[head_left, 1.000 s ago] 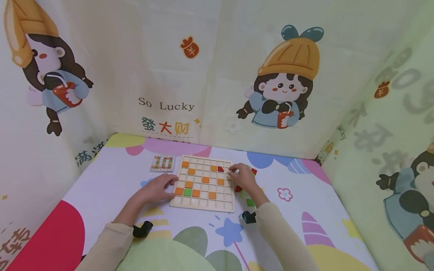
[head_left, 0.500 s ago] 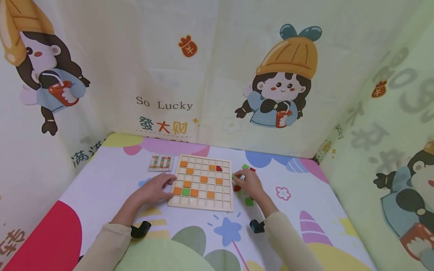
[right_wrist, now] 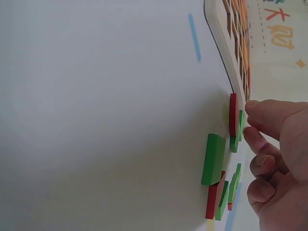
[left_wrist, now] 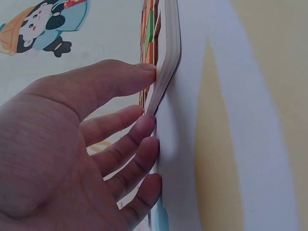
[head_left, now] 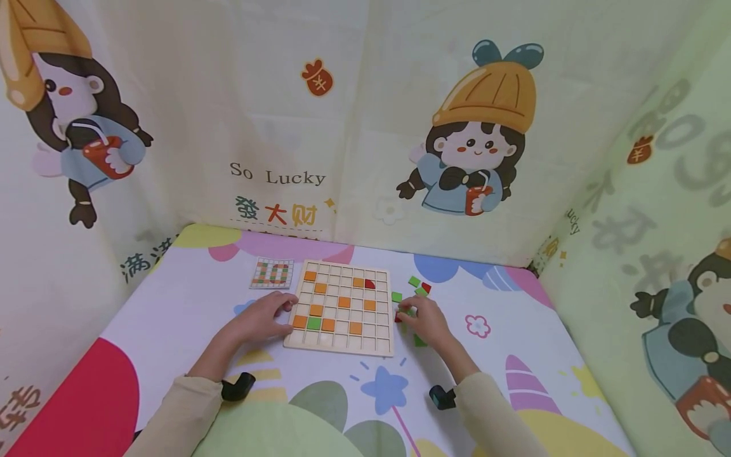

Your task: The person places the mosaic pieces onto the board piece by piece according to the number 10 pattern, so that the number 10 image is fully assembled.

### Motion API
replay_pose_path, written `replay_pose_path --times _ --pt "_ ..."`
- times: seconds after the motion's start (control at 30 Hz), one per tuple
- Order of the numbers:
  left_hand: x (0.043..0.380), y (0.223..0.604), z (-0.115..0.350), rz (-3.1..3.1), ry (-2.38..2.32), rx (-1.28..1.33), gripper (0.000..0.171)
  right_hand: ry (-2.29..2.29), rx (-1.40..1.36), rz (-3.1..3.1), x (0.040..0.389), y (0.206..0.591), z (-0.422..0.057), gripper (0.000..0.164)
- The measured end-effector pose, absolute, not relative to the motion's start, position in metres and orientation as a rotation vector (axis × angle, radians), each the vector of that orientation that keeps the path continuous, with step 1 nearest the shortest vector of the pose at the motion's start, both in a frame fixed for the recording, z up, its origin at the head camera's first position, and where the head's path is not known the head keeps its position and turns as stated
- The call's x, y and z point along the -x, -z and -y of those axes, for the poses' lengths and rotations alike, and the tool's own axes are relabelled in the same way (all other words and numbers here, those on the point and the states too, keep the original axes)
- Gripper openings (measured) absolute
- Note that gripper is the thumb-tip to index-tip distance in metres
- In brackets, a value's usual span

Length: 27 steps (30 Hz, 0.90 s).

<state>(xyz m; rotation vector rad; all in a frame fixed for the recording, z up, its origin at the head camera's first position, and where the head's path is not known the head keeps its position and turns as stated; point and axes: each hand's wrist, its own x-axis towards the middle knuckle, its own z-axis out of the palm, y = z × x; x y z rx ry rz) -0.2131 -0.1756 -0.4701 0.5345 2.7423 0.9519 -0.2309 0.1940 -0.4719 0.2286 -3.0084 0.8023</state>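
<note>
My left hand [head_left: 259, 320] rests at the left edge of a wooden grid board [head_left: 337, 343]. In the left wrist view its thumb lies on the rim, and the relaxed fingertips touch along the side. On the board sit several orange square tiles [head_left: 344, 302], a green tile [head_left: 313, 324] and a red rounded tile [head_left: 369, 285]. My right hand [head_left: 428, 320] hovers beside the board's right edge, over loose tiles. Its thumb and forefinger are slightly parted, with nothing seen between them, close by a red tile [right_wrist: 233, 115] in the right wrist view.
A small pattern card [head_left: 272, 273] showing a "10" lies left of the board. Green tiles [head_left: 414, 281] and red tiles [head_left: 426, 288] are scattered on the right; a thick green tile [right_wrist: 213, 159] is nearer the wrist. Printed cloth covers the table, and curtains [head_left: 365, 127] surround it.
My right hand has moved from the board's upper right, beside the red rounded tile, rightward and nearer me over the loose tiles. The left hand stays at the board edge.
</note>
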Motion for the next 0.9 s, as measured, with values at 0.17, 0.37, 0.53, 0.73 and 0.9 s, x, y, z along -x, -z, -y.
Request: replay_pose_path --times 0.17,0.37,0.53,0.73,0.9 --pt "0.2130 0.4703 0.1757 -2.743 -0.951 -0.526 0.055 -0.775 -0.257 3.009 0.2248 0.4738 -0.1969 0.019" --pt "0.2138 0.4710 0.1756 -2.740 -0.951 -0.528 0.055 -0.751 -0.266 3.013 0.2228 0.4763 -0.1974 0.024" --pt "0.2144 0.4711 0.1753 -2.743 -0.950 -0.523 0.055 -0.743 -0.270 3.020 0.2239 0.4770 -0.1979 0.028" --pt "0.2139 0.4694 0.1748 -2.747 -0.943 -0.524 0.056 -0.731 -0.294 3.031 0.2262 0.4774 -0.1987 0.025" --pt "0.2138 0.4695 0.1746 -2.745 -0.939 -0.513 0.056 -0.738 -0.326 3.050 0.2276 0.4768 -0.1984 0.023"
